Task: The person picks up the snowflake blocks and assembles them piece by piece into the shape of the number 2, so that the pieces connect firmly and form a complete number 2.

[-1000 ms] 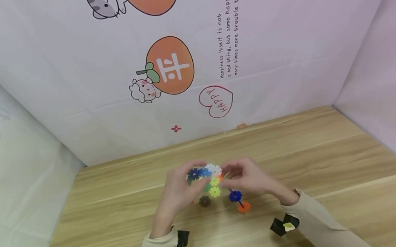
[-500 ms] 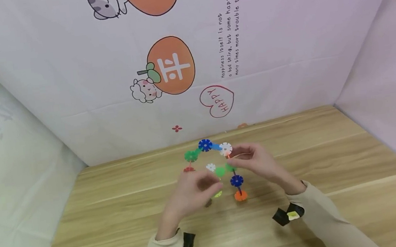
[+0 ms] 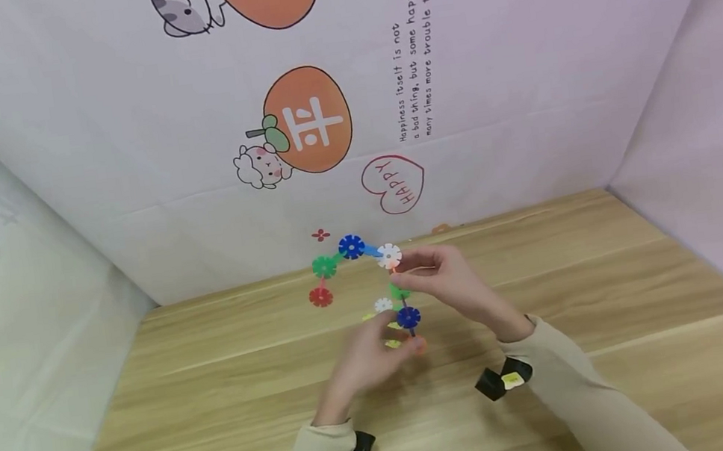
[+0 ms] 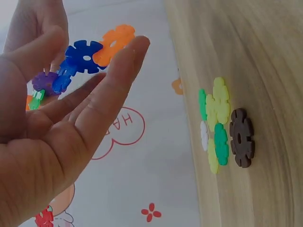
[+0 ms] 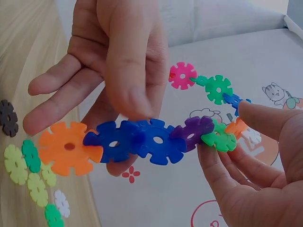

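Note:
A curved chain of notched plastic discs (image 3: 351,247) in several colours is up in the air. Its red end disc (image 3: 321,297) hangs at the left. My right hand (image 3: 457,285) grips the chain between thumb and fingers, at the green disc (image 5: 219,135) and the orange one beside it. My left hand (image 3: 366,359) is around the chain's other end, thumb and fingers spread apart. In the left wrist view its index fingertip overlaps the orange end disc (image 4: 113,45). Two dark blue discs (image 5: 161,142) pass just below the left thumb in the right wrist view.
On the wooden table (image 3: 219,393) lie loose notched discs: a brown one (image 4: 242,138), plus yellow (image 4: 220,97), green (image 4: 221,144) and white ones, close together. White printed cloth walls (image 3: 212,221) enclose the table at the back and sides.
The chain has been raised and spread out from between both hands above the table. My left hand has let go of the chain's left part and shifted right to its orange end.

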Tool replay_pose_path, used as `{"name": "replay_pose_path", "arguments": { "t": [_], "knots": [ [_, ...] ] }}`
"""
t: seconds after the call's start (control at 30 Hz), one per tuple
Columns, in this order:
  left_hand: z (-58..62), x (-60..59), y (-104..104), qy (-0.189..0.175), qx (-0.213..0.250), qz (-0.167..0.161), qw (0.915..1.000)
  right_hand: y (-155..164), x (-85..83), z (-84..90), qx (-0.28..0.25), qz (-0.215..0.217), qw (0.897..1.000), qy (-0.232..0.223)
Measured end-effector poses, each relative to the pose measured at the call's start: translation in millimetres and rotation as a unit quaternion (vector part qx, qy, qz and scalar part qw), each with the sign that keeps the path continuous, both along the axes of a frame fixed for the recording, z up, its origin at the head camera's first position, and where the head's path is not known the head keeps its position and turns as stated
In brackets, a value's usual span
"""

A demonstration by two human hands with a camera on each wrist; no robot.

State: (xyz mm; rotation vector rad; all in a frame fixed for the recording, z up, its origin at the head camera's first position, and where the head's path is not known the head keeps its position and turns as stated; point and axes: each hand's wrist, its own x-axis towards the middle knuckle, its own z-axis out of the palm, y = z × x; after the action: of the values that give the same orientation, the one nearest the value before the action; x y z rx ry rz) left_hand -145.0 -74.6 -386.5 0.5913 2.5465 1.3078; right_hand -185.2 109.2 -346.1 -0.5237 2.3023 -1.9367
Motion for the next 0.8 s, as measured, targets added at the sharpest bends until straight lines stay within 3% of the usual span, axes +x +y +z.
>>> {"name": "replay_pose_path", "arguments": {
  "t": [0.27,0.53,0.8],
  "knots": [
    [1.4,-2.2,-2.9,-0.011,0.017,0.002,0.9998,-5.3,-1.3,4.3,-0.013,-0.005,1.000,-0.008],
    [-2.0,-3.8,-5.0,-0.058,0.083,0.005,0.9948,-7.8,-1.9,7.3,-0.011,0.004,1.000,0.003],
    [-1.3,-4.6,-5.8,-0.001,0.049,-0.004,0.9988,-7.2,-0.7,7.8,0.013,0.019,1.000,0.004]
  ]
}}
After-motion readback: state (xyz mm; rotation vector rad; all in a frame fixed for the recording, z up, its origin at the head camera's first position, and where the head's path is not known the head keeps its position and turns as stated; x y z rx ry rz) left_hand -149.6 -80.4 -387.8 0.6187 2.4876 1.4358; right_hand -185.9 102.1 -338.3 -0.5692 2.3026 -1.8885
